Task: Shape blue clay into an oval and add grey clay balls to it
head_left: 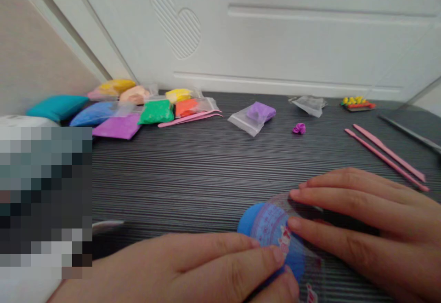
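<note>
A flattened round piece of blue modelling clay (247, 220) lies on the dark table near the front. Over most of it is a clear printed plastic sheet (270, 224) with small red and white pictures. My left hand (206, 266) reaches in from the lower left, its fingers stretched out and resting on the sheet above the clay. From the right comes my right hand (372, 229), fingers spread, with fingertips touching the sheet's upper right side. Both thumbs are hidden, and my left fingers cover the clay's near part.
Bags of coloured clay, including a green one (156, 111), line the back left. A purple clay bag (261, 111) and a small magenta lump (299, 128) sit mid-back. Pink tools (389, 153) lie right. A white panel (292, 41) closes off the back.
</note>
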Available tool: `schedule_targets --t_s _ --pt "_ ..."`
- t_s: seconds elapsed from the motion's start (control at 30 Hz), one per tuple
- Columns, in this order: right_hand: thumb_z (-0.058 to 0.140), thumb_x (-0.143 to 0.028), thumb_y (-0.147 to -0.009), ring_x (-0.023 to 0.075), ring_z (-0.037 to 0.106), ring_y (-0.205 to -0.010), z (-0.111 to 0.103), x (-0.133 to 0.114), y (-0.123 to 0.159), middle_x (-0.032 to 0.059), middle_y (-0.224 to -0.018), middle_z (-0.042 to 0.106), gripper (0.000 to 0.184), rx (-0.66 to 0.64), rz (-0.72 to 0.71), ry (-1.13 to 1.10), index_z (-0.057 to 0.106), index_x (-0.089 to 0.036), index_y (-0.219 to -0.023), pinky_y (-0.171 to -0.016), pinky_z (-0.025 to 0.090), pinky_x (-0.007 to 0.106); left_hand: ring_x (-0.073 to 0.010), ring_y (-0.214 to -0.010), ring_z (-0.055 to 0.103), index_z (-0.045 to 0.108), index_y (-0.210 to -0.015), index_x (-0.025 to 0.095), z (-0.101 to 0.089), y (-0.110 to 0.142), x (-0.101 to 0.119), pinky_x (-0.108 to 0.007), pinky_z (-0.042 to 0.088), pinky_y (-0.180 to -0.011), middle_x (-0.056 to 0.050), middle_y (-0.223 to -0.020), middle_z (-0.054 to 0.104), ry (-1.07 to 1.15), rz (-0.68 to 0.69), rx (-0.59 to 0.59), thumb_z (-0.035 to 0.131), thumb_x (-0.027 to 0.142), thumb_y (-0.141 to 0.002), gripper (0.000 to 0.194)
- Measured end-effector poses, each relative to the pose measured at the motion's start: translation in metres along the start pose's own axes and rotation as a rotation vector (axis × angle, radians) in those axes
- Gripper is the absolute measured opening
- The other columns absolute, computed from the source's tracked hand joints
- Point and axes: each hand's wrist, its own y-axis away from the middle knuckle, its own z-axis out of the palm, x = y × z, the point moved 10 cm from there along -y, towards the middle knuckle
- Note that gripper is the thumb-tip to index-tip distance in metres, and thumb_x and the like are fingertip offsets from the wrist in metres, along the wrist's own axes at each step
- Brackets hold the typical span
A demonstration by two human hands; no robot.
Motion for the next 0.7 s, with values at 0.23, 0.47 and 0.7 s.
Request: schedule_targets --t_s 0.23,0.47,0.7 --pt "0.040 -0.026 -0.094 0.0122 0.057 -0.096 0.001 -0.001 -0.002 -0.0081 -0.100 0.068 0.026 0.023 -0.012 -0.031 0.066 -0.029 -0.094 -0.089 0.039 0.025 -0.0037 -0.108 0.057 0.063 -0.106 0.018 0.006 -0.001 -0.003 -0.016 0.030 -0.107 0.006 -0.112 0.067 0.116 -0.056 -0.069 0.040 0.007 -0.085 0.033" --pt "0.039 -0.020 -0.094 0.0142 0.054 -0.107 0.007 -0.011 0.005 -0.0086 -0.119 0.062 0.028 -0.084 -0.163 -0.064 0.062 -0.021 -0.110 -0.103 0.031 0.031 -0.0051 -0.104 0.061 0.060 -0.111 0.021 0.004 -0.004 -0.008 -0.014 0.032 -0.106 0.004 -0.107 0.070 0.245 -0.166 -0.058 0.047 0.005 -0.081 0.037" --pt "0.034 -0.017 -0.095 0.0147 0.056 -0.099 0.010 -0.021 0.004 -0.0048 -0.108 0.067 0.030 -0.106 -0.256 0.035 0.061 -0.019 -0.107 -0.096 0.035 0.034 -0.0039 -0.105 0.060 0.049 -0.126 0.029 0.005 -0.004 -0.010 -0.013 0.030 -0.105 0.006 -0.110 0.068 0.265 -0.246 -0.098 0.051 0.007 -0.080 0.050"
